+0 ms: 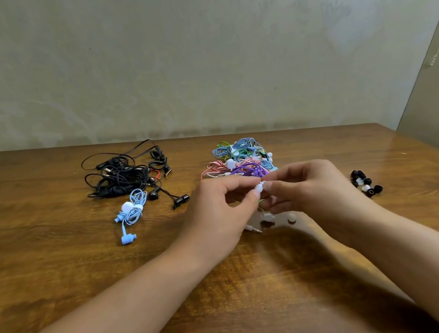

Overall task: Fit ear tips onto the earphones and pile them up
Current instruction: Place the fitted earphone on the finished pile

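Ear tip being fitted above the counter [60,264].
Left hand [218,215] and right hand [304,187] are both pinching the white earbud [259,188]; judged light, small, slippery, so pinching its body close.

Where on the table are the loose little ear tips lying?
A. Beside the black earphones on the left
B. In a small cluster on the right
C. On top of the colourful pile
B: the black and white ear tips sit in a small cluster on the table's right side, apart from both earphone piles.

Two hands [246,204], two earphone heaps [180,167], one loose blue earphone [132,210]
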